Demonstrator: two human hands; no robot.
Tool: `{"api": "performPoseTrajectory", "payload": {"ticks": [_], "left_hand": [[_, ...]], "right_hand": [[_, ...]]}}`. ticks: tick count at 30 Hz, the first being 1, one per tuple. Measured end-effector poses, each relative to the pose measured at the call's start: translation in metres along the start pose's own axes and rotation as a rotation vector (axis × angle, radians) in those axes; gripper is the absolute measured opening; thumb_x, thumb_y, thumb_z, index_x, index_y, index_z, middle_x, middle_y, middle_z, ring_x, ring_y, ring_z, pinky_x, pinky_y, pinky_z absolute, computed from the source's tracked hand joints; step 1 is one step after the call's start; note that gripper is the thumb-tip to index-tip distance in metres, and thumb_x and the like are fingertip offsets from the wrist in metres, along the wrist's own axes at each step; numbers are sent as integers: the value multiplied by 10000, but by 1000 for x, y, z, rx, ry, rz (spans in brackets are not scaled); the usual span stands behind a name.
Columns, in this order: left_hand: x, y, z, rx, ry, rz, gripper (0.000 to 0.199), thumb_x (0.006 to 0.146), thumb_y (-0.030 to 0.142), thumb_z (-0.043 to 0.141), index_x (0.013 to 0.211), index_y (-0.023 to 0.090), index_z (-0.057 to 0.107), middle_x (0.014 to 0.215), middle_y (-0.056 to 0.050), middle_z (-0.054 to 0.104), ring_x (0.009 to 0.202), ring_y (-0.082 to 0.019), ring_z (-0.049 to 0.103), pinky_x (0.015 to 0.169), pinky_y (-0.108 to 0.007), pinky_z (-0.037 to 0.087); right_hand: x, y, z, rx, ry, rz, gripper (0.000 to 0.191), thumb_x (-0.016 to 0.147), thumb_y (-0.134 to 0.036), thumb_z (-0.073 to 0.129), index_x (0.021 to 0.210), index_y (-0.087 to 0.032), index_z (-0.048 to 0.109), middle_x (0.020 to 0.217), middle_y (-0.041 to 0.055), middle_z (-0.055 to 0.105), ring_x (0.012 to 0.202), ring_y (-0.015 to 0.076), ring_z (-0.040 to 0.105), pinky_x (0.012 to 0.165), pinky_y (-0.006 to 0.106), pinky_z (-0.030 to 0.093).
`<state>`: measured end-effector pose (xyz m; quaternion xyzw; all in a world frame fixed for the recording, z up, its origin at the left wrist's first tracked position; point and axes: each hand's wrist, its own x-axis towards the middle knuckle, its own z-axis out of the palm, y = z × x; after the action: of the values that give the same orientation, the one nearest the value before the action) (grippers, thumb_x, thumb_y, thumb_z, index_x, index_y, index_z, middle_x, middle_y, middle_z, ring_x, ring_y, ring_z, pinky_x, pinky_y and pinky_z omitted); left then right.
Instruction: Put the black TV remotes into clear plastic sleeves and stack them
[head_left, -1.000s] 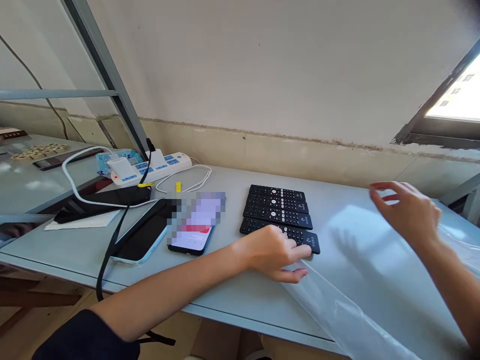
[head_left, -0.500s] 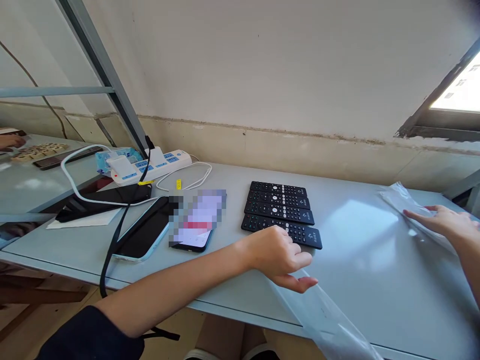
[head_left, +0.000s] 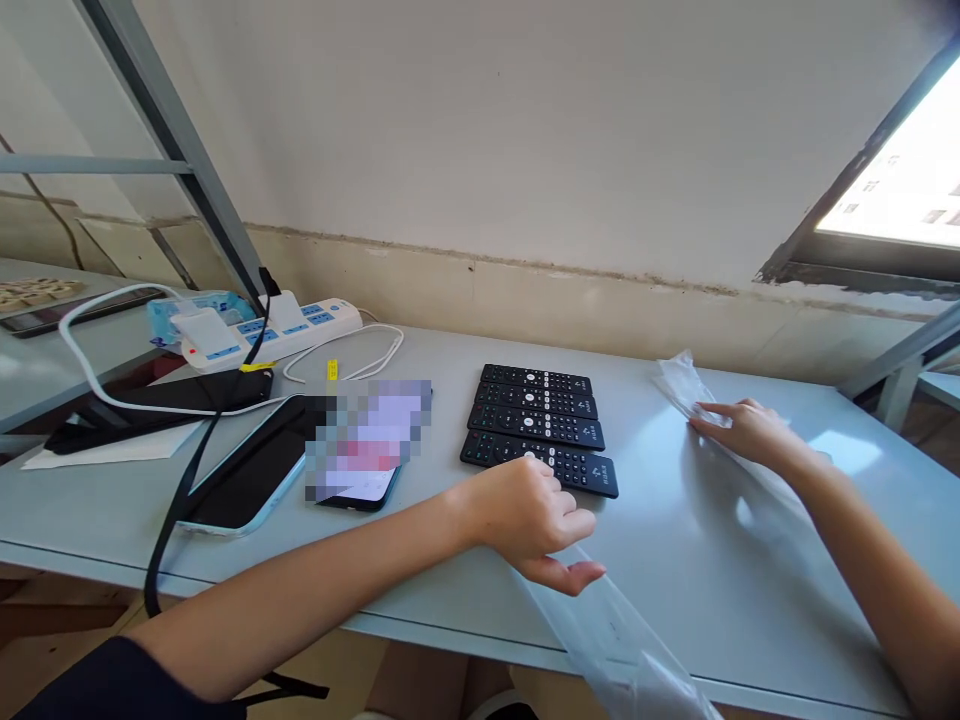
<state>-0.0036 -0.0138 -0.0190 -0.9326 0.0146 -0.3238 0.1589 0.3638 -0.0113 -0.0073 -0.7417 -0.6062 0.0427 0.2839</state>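
Observation:
Several black remote controls point(head_left: 536, 425) lie side by side on the grey table, right of centre. My left hand point(head_left: 536, 525) is just in front of the nearest remote, fingers curled, over the end of a clear plastic bag point(head_left: 622, 640) that hangs across the table's front edge. Whether those fingers grip the bag is hidden. Farther right, my right hand point(head_left: 742, 430) has its thumb and forefinger at another piece of clear plastic point(head_left: 682, 382), pinching it near its crumpled end. The plastic trails back under my right forearm.
On the left are a phone with its screen lit point(head_left: 375, 440), a dark phone in a pale case point(head_left: 255, 470), a white power strip point(head_left: 292, 330), a black strap point(head_left: 176, 500) and cables. A wall point(head_left: 480, 290) stands behind the table point(head_left: 435, 600).
My right hand has moved left, nearer the remotes, and the clear plastic at its fingers has come with it. The whole view has shifted slightly. My left hand stays beside the nearest remote.

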Motion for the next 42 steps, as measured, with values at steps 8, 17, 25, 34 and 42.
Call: {"api": "performPoseTrajectory", "payload": {"ticks": [8, 17, 25, 34, 42], "left_hand": [[0, 0, 0, 10, 10, 10, 404, 826, 440, 479, 513, 203, 382, 390, 63, 424, 349, -88, 422, 371, -242, 262], [0, 0, 0, 3, 44, 0, 406, 810, 438, 517, 507, 201, 387, 389, 66, 426, 351, -84, 422, 379, -246, 277], [0, 1, 1, 4, -17, 13, 408, 817, 451, 505, 517, 202, 383, 395, 61, 432, 356, -91, 433, 373, -244, 255], [-2, 0, 3, -14, 1, 9, 393, 818, 437, 497, 521, 200, 397, 400, 58, 450, 362, -91, 442, 381, -248, 255], [-2, 1, 3, -14, -43, 6, 388, 822, 441, 486, 532, 207, 382, 396, 59, 446, 358, -93, 438, 392, -248, 278]], "right_hand": [[-16, -50, 18, -222, -61, 72, 365, 712, -478, 564, 921, -256, 765, 901, 95, 616, 735, 219, 578, 640, 336, 464], [-33, -114, -22, -546, 112, 233, 289, 808, -267, 494, 923, -256, 758, 1046, 85, 634, 795, 215, 589, 542, 274, 385], [-35, -110, -4, -606, -142, 232, 314, 731, -453, 619, 930, -254, 759, 946, 83, 683, 792, 250, 606, 528, 274, 375], [-33, -117, -6, -649, -56, 231, 292, 777, -224, 531, 966, -247, 752, 945, 68, 699, 846, 241, 624, 599, 281, 414], [-36, -118, -14, -676, -116, 298, 251, 765, -293, 618, 970, -248, 755, 964, 78, 693, 898, 263, 616, 605, 284, 428]]}}
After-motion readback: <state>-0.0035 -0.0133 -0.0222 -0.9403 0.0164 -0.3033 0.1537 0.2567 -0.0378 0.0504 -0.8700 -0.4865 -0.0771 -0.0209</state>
